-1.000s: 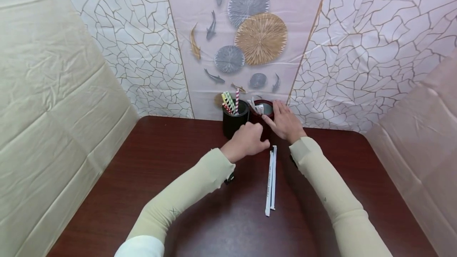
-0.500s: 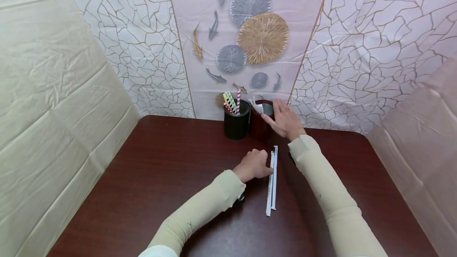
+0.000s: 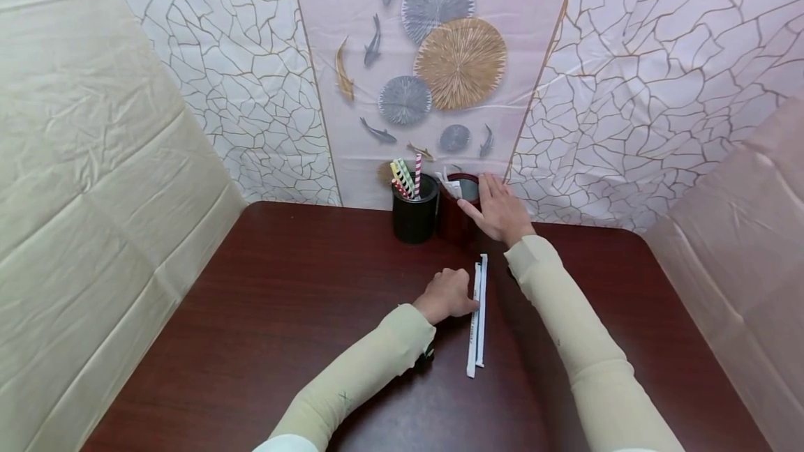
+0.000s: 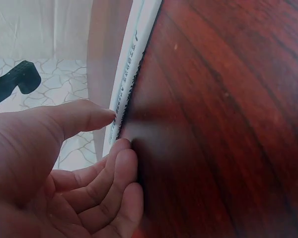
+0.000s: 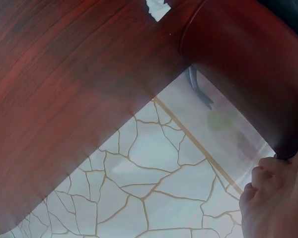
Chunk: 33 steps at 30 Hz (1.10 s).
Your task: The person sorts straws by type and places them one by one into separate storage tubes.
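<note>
Two straws in white paper wrappers (image 3: 472,347) lie side by side on the dark red-brown table. My left hand (image 3: 446,295) is at their left side, palm inward. In the left wrist view its thumb (image 4: 97,116) touches the edge of a printed wrapper (image 4: 131,59); the other fingertips are bent beside the wrapper, with a gap between them and the thumb. My right hand (image 3: 502,215) rests against the right side and rim of a dark red round cup (image 3: 455,222), fingers extended and thumb spread along the near rim. White paper-wrapped pieces (image 3: 451,185) stand in this cup.
Left of the red cup stands a black cup (image 3: 414,222) with several striped paper straws (image 3: 405,180). Both are near the table's (image 3: 301,250) back edge, before a patterned wall cloth (image 3: 433,145). Cream cloth walls flank the table.
My left hand has come back from in front of the cups, toward me, to the wrapped straws on the table. My right hand has stayed at the red cup.
</note>
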### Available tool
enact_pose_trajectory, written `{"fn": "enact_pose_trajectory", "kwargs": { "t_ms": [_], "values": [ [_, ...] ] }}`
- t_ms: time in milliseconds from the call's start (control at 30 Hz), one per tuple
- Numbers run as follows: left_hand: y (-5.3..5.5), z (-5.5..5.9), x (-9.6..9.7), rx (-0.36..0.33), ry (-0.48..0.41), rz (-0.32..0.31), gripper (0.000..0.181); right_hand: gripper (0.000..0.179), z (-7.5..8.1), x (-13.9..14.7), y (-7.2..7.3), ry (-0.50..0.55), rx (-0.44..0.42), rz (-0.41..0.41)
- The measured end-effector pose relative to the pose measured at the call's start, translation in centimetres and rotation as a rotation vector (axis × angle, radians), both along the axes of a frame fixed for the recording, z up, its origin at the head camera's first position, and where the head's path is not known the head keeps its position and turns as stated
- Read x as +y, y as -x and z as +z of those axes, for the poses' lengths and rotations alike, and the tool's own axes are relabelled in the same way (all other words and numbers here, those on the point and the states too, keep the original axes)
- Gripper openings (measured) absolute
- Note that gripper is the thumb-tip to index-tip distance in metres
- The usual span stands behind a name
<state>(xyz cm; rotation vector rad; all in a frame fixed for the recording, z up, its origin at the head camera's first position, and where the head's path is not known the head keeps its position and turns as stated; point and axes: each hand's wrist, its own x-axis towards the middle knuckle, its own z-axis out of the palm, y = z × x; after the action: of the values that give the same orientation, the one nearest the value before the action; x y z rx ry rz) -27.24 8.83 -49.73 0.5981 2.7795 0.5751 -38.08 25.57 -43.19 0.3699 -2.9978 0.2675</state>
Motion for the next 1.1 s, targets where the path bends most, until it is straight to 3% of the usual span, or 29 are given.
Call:
{"fn": "enact_pose_trajectory", "kwargs": {
  "t_ms": [167, 233, 400, 500, 733, 833, 900, 967, 1033, 1100],
  "values": [
    [0.1, -0.1, 0.4, -0.008, 0.006, 0.023, 0.035, 0.096, 0.0, 0.1, 0.0, -0.018, 0.007, -0.009],
    [0.7, -1.2, 0.8, 0.018, 0.017, 0.037, 0.034, 0.095, 0.0, 0.1, 0.0, -0.025, 0.014, -0.011],
    [1.1, -1.6, 1.4, 0.017, 0.032, 0.081, 0.031, 0.095, -0.2, 0.0, 0.1, -0.025, 0.029, -0.006],
    [1.3, -1.5, 1.5, -0.017, 0.035, 0.098, 0.031, 0.094, -0.1, 0.0, 0.1, -0.024, 0.03, -0.004],
    [3.1, -4.1, 2.0, -0.011, 0.041, 0.092, 0.029, 0.095, -0.1, -0.1, 0.1, -0.026, 0.033, -0.006],
    [2.6, -3.1, 1.5, -0.025, 0.031, 0.085, 0.029, 0.095, -0.1, -0.1, 0.1, -0.032, 0.033, -0.007],
    [1.9, -1.5, 1.0, -0.052, 0.018, 0.081, 0.029, 0.094, -0.1, -0.1, 0.0, -0.035, 0.032, -0.007],
    [1.6, -0.9, 0.6, -0.062, 0.003, 0.085, 0.029, 0.094, -0.1, -0.1, 0.0, -0.034, 0.032, -0.007],
    [1.5, -0.4, 0.3, -0.072, -0.008, 0.088, 0.029, 0.094, -0.1, -0.1, 0.0, -0.031, 0.03, -0.008],
    [2.1, -0.6, 0.1, -0.057, -0.01, 0.083, 0.029, 0.094, -0.1, -0.1, 0.0, -0.028, 0.031, -0.009]
  ]
}}
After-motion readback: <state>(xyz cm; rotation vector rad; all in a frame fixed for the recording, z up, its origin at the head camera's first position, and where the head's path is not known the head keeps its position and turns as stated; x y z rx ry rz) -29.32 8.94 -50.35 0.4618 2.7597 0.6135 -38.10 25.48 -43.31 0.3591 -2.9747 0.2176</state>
